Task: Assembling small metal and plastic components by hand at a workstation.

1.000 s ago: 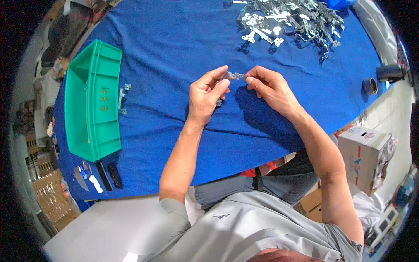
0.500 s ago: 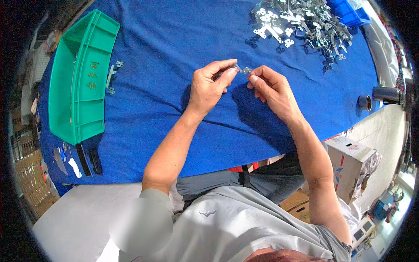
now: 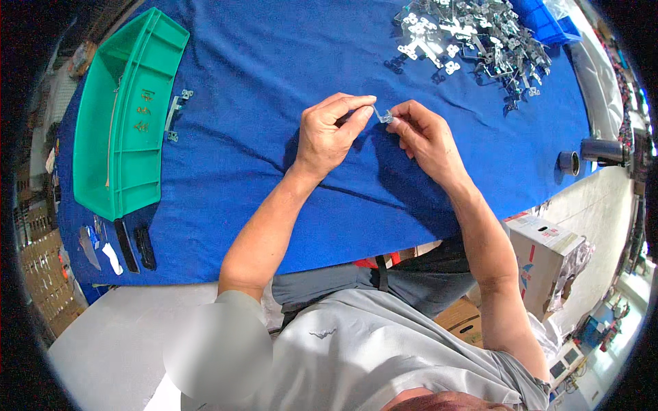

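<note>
Between my two hands, above the blue cloth, is a small silvery metal bracket [image 3: 382, 118]. My left hand [image 3: 326, 134] pinches one end of it between thumb and fingertips. The thumb and forefinger of my right hand [image 3: 426, 139] close on its other end, hiding part of it. Its exact shape is too small to make out. Many similar metal brackets [image 3: 490, 44] lie heaped at the far right. Another long bracket [image 3: 177, 115] rests on the cloth at the left, beside a green plastic bin [image 3: 140, 164].
A blue tray [image 3: 548, 24] stands behind the heap. A dark cylindrical object [image 3: 569, 162] sits near the right table edge. Black strips [image 3: 127, 246] and small white scraps [image 3: 112, 259] lie at the front left. A cardboard box [image 3: 541, 257] stands below the table's right side.
The bracket has turned between my fingers and now shows as an angled piece. Both hands stay in nearly the same place. The whole view has shifted slightly.
</note>
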Demonstrator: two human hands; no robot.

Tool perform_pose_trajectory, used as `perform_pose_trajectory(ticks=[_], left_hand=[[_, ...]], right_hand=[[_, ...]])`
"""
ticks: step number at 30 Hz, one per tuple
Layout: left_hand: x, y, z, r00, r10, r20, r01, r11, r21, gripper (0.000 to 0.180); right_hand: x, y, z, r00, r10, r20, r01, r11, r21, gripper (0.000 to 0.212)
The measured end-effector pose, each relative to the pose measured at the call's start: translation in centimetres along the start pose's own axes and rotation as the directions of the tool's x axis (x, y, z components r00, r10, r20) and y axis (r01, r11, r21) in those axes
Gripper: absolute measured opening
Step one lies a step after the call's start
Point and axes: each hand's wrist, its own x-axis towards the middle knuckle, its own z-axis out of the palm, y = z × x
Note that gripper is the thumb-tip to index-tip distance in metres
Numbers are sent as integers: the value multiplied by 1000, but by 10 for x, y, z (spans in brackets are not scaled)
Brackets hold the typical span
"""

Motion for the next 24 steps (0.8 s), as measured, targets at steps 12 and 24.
perform_pose_trajectory(ticks=[12,24], left_hand=[[-5,7,1,993,49,108,-61,991,116,14],[-6,2,-1,995,-64,73,58,995,78,18]], right_hand=[[0,1,-6,992,45,114,-68,974,214,25],[3,1,-8,988,-52,-144,92,952,293,18]])
